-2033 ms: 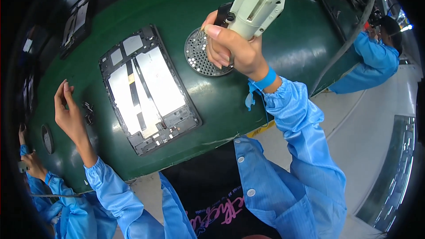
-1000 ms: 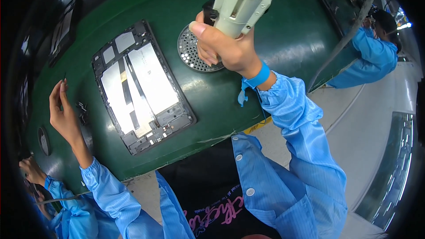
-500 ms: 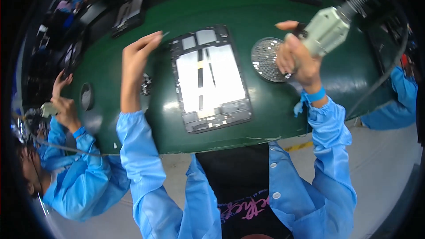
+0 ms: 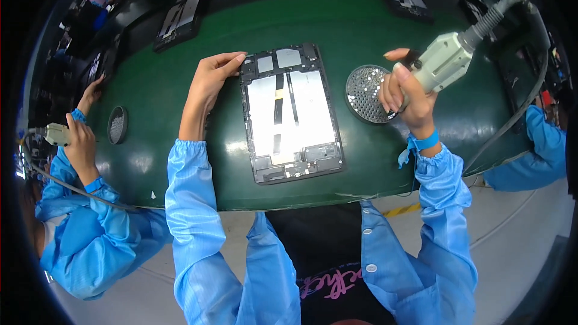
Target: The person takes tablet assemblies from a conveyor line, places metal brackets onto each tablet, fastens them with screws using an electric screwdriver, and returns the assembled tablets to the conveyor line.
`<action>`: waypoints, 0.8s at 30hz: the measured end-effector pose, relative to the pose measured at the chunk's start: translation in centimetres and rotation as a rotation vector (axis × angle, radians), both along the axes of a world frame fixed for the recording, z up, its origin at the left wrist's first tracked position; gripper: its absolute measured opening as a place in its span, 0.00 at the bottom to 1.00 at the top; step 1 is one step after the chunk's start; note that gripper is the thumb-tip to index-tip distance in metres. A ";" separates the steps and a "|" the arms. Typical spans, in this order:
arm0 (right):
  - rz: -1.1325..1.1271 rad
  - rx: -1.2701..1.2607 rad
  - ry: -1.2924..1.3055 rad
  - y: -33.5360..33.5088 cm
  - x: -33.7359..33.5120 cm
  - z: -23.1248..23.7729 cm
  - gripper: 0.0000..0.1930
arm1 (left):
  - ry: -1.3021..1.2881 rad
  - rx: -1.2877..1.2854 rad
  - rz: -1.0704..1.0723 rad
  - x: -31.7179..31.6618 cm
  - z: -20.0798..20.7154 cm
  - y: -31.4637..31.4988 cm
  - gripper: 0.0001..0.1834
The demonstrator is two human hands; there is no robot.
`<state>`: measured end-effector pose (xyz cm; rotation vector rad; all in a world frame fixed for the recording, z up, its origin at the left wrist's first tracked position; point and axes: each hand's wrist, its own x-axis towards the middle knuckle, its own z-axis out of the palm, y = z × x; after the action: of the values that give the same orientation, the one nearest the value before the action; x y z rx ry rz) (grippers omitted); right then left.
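Observation:
An opened tablet (image 4: 313, 102) lies on the green table mat in front of me, its silver battery area, dark flat cables and circuit boards showing. My left hand (image 4: 212, 77) is closed at its far left corner, thumb and fingers together at the edge. Anything small between those fingertips is hidden. My right hand (image 4: 409, 93) is wrapped round a pale green electric screwdriver (image 4: 444, 63), held at a tilt. Its lower end is at the right rim of a round dish with a perforated grid (image 4: 363, 93), right of the tablet. Fingers hide part of that rim.
A cable (image 4: 536, 87) runs from the screwdriver down the right side. More tablets (image 4: 180, 17) lie along the far side. At left, a co-worker (image 4: 105, 235) holds another screwdriver (image 4: 58, 135) near a small round dish (image 4: 118, 125). Another person's blue sleeve (image 4: 521, 159) shows at right.
My left hand has come right and down to the tablet's corner; a thin sliver seen at its fingertips before no longer shows. My right hand stays by the dish with the screwdriver.

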<state>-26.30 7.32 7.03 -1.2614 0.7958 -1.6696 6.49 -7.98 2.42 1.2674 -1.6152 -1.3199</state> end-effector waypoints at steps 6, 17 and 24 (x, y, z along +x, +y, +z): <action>0.008 -0.005 -0.018 -0.7 0.5 -0.2 0.11 | 0.070 -0.021 0.016 0.0 -0.5 -0.3 0.17; 0.115 0.135 -0.024 -11.8 9.3 3.5 0.07 | 0.000 0.020 -0.089 1.2 -0.1 -1.0 0.16; 0.175 0.104 0.076 -16.6 16.8 3.9 0.09 | -0.083 -0.070 -0.186 2.4 -0.1 -1.7 0.17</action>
<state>-9.49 -9.29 10.89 -1.2895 0.7844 -1.4306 8.85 -9.72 2.35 1.1663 -1.8590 -1.3233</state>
